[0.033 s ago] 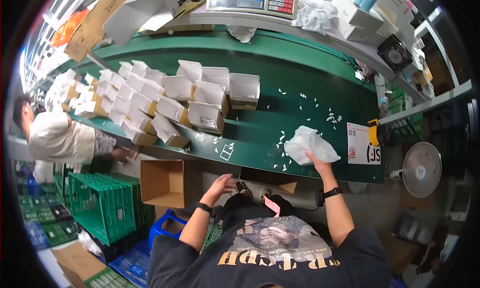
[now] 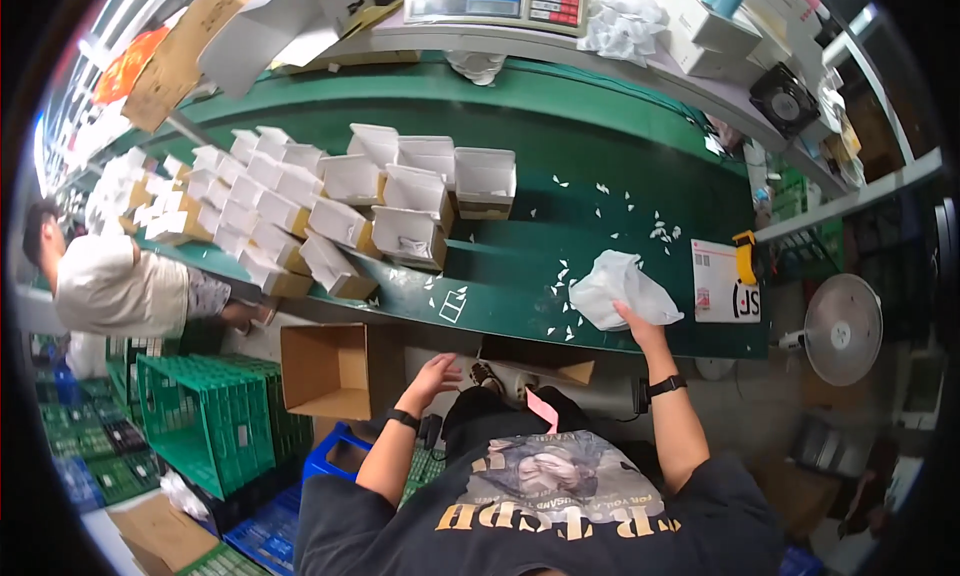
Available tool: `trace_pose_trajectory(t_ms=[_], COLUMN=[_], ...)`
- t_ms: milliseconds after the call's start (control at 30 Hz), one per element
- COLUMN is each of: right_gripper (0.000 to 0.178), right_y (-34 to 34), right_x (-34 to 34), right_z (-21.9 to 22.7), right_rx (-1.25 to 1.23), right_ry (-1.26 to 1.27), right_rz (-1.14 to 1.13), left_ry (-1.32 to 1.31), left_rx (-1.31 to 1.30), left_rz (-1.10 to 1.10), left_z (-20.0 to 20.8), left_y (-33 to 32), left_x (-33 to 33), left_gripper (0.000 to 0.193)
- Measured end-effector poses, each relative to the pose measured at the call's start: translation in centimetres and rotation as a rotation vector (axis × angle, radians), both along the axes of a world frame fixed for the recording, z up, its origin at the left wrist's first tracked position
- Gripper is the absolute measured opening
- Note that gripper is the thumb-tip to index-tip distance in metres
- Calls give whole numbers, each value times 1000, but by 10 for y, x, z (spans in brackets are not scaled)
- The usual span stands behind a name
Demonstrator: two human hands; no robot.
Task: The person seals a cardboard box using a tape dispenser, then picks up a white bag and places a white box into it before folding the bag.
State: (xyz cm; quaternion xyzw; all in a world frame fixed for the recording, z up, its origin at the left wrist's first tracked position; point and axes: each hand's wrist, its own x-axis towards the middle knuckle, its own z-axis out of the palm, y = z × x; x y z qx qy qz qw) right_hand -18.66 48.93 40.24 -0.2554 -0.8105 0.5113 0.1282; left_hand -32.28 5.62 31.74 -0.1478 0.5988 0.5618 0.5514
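Note:
My right hand (image 2: 643, 328) is closed on the near edge of a crumpled white plastic bag (image 2: 612, 288). The bag rests on the green table near its front edge. Bare and held in front of my body, my left hand (image 2: 436, 378) has its fingers stretched out and nothing in them. It hangs just short of the table edge. Small white paper scraps (image 2: 563, 276) lie scattered around the bag. To the left stand rows of open small white-and-brown boxes (image 2: 410, 238), and the nearest one has something whitish inside that I cannot make out.
Below the table's left part is an open brown carton (image 2: 325, 371), beside a green plastic crate (image 2: 205, 416). A white printed card (image 2: 712, 306) with yellow tape (image 2: 745, 258) lies right of the bag. A fan (image 2: 843, 331) stands at right. A co-worker (image 2: 120, 281) is at far left.
The surroundings have shifted very slightly left in the view. My left hand is a touch lower; my right hand keeps its grip on the plastic bag.

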Motion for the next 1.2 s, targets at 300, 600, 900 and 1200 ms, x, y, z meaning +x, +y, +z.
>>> trace_pose_trajectory(t_ms=[300,600,900,1200], right_gripper=[58,52,52,44], right_y=[-57,-75,-50,-50], right_x=[24,3,27,132], right_z=[9,15,-3,-37], right_rx=[71,-105,179,47], right_ry=[34,59,25,295], right_rz=[-104,-73,-125,-273], left_ry=[252,521,582,724], left_rx=[-73,5,-156,-123], left_rz=[-246,-331,-448,-811], left_z=[-20,-30,-45,-36], left_y=[-23,-31,-58,-2], left_x=[-47,-40,-36,-15], left_gripper=[34,31,32,34])
